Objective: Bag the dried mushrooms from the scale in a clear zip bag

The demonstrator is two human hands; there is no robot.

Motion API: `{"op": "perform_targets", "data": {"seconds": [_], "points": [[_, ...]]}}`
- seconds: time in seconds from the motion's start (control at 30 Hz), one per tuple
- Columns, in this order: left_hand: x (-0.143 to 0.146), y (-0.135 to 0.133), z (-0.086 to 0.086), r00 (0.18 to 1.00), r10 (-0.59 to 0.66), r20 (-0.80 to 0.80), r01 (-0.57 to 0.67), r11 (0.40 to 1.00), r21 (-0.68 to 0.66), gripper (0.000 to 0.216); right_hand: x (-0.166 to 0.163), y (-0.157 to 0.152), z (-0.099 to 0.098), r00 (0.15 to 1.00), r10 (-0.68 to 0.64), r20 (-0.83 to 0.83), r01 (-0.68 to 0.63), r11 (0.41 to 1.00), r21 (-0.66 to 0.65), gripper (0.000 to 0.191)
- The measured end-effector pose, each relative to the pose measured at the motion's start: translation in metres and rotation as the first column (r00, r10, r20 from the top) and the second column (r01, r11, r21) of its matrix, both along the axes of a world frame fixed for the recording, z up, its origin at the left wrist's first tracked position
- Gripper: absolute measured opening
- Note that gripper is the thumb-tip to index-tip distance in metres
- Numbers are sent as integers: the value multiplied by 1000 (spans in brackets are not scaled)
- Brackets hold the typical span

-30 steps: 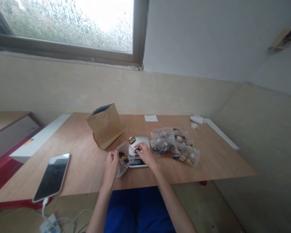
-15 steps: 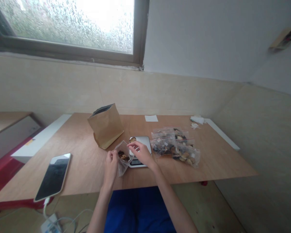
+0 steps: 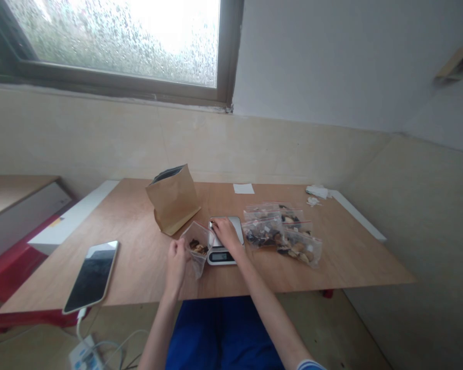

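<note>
My left hand (image 3: 177, 257) is closed on the edge of a clear zip bag (image 3: 197, 267), holding it upright and open at the top. Dark brown and tan dried pieces (image 3: 198, 247) lie inside, perhaps dried mushroom. Over the plate of a small kitchen scale (image 3: 235, 224) is my right hand (image 3: 224, 232), its fingers pinched on a dried slice (image 3: 212, 222) that is mostly hidden. The scale's display (image 3: 219, 256) shows in front, its digits too small to read.
Several filled zip bags (image 3: 264, 234) lie right of the scale. A brown paper pouch (image 3: 174, 200) stands open behind the left hand. A phone (image 3: 92, 277) with a charging cable lies at the left. White paper (image 3: 243, 188) and crumpled plastic (image 3: 317, 192) rest at the back.
My right hand has moved from the bag's mouth onto the scale plate and closed on the slice there. The left hand still holds the bag. The view has shifted slightly.
</note>
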State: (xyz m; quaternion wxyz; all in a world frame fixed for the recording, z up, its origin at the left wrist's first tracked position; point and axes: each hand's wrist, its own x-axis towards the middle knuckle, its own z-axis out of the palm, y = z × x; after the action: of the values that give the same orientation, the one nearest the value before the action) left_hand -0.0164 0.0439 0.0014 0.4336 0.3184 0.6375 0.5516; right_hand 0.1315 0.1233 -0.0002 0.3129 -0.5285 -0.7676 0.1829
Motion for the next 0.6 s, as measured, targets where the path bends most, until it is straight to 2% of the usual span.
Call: {"op": "perform_targets", "data": {"seconds": [0.1,0.13,0.2,0.27,0.33,0.47,0.53,0.6], "points": [[3,-2,5,997,13,77,-9,999,-48,35,0,-10,18,959,-102,-264,88,994,-66,21],[5,-3,7,995,20,101,-14,999,-52,34,-1,-14,26,925,-106,-365,79,993,-89,21],[8,-6,11,987,27,156,-20,999,-43,34,-4,-24,44,870,-30,-492,-24,994,-104,20],[11,-9,15,977,22,213,-18,1000,-19,33,-7,-33,62,858,69,-509,-149,982,-118,20],[13,-12,20,964,4,265,-7,1000,10,32,-10,-40,75,877,120,-466,-204,970,-135,21],[13,-16,27,929,4,369,-13,1000,22,26,-9,-49,86,918,116,-380,-144,988,-47,19],[12,-17,29,906,37,422,-41,999,-1,20,-6,-57,84,919,73,-386,-86,996,-16,21],[12,-19,31,884,53,465,-51,999,-16,15,-4,-68,79,915,34,-403,-54,998,-37,26]]}}
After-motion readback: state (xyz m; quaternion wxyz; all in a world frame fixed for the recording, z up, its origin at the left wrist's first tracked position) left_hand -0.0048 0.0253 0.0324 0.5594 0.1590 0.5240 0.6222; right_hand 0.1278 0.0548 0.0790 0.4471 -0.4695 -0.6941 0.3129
